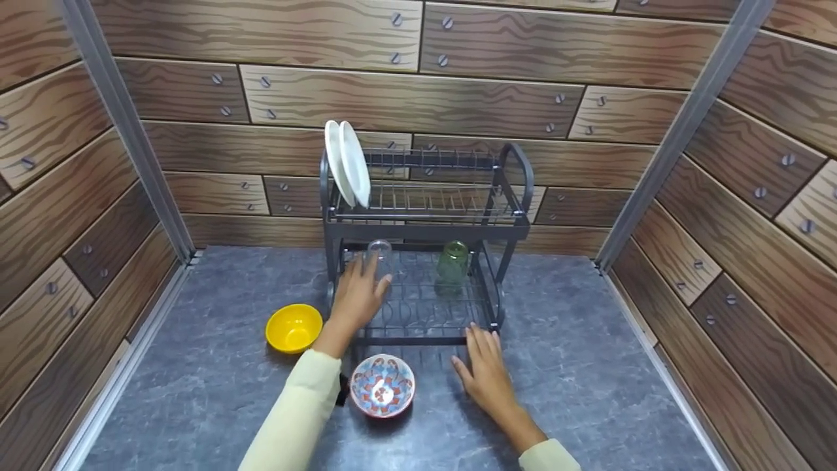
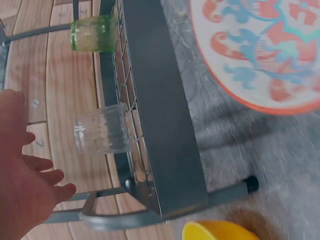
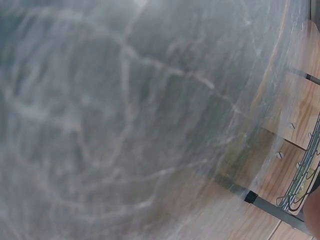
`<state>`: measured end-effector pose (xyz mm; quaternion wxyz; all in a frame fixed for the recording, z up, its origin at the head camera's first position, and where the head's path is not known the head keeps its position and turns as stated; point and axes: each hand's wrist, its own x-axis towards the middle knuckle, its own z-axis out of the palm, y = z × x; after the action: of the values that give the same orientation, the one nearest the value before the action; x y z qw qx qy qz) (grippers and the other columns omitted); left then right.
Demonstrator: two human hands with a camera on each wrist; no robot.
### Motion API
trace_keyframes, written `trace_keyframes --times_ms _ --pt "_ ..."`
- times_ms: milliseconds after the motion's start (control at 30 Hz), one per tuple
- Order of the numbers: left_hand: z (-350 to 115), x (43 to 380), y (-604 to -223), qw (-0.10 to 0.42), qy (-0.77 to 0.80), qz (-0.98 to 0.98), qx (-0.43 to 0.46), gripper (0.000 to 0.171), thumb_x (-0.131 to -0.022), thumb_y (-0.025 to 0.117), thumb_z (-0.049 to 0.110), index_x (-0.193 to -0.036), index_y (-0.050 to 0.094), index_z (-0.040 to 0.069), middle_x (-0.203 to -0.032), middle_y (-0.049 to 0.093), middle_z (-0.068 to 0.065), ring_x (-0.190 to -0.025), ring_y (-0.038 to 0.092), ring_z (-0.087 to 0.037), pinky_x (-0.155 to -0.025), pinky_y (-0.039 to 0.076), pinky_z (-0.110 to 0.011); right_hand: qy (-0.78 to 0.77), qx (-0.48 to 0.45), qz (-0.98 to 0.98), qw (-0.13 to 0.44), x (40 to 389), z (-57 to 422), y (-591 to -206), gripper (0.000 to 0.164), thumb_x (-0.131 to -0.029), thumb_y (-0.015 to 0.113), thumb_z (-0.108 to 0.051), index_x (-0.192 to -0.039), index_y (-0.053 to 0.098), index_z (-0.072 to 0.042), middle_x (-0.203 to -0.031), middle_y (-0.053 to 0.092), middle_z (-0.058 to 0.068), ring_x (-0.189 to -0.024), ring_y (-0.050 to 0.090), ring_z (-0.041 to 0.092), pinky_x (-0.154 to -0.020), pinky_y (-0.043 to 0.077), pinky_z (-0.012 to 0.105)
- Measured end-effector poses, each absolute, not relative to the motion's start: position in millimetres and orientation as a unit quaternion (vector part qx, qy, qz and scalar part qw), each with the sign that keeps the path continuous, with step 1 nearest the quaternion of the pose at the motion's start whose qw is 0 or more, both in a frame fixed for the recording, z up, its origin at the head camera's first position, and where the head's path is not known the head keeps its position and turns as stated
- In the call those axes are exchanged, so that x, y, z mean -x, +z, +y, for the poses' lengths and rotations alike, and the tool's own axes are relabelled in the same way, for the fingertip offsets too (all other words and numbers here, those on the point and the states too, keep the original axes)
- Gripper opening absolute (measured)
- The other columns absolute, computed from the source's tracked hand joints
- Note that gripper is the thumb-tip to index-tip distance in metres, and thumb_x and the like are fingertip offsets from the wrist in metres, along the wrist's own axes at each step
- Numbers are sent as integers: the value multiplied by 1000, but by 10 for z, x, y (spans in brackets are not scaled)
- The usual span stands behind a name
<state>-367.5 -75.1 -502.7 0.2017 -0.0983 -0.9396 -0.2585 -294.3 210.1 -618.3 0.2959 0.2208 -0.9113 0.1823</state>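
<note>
A clear glass stands on the lower tier of a dark grey dish rack, its thin ribbed-looking wall slightly wider at the wire grid than at the top. The left hand is beside it, fingers loosely extended and spread, gripping nothing; the left wrist view shows a gap between fingers and glass. The right hand is likewise loosely extended, holding nothing, its fingertips near the rack's front bar, though I cannot tell whether they touch. A translucent green glass of similar tapered shape stands farther right on the same tier. The rack joins smooth, flat bars and rounded end loops with thin metal wires; two glossy white plates lean on edge at the upper tier's left end. In front sit a shiny, round yellow bowl and a bowl with red and blue patterning on a white interior. The bench is blue-grey with pale marbled veining. Around it rise walls printed with brown wood-grain planks and slotted screw heads, framed by grey metal posts at the corners.
</note>
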Motion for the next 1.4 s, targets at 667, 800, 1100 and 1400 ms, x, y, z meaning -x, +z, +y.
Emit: trace_keyframes --times_ms 667,800,1100,1400 --pt "-909 2625 -5479 135 -384 -912 61 59 -98 44 48 -147 39 15 -149 37 -14 -136 34 -36 -111 28 -55 208 -216 -903 307 2994 2088 -6149 65 -85 71 -24 -135 47 8 -139 46 24 -128 39 40 -110 21 58" --pt "-921 2474 -5648 131 -423 -895 49 57 -98 47 44 -145 42 12 -146 41 -16 -134 38 -37 -110 29 -56 212 -220 -900 311 2991 2068 -6179 65 -84 72 -24 -135 47 9 -138 47 25 -127 40 40 -110 21 58" --pt "-953 2273 -5969 118 -478 -870 37 52 -97 54 31 -142 44 7 -143 43 -18 -134 39 -35 -110 30 -53 214 -230 -893 322 2979 2050 -6195 64 -82 74 -21 -132 49 10 -135 49 25 -124 43 41 -108 23 60" --pt "-934 2143 -6152 94 -497 -862 26 49 -96 57 25 -141 46 8 -142 45 -17 -132 41 -35 -109 32 -52 218 -219 -903 299 2959 2035 -6152 62 -85 72 -22 -134 48 9 -137 48 25 -128 40 39 -110 21 58"
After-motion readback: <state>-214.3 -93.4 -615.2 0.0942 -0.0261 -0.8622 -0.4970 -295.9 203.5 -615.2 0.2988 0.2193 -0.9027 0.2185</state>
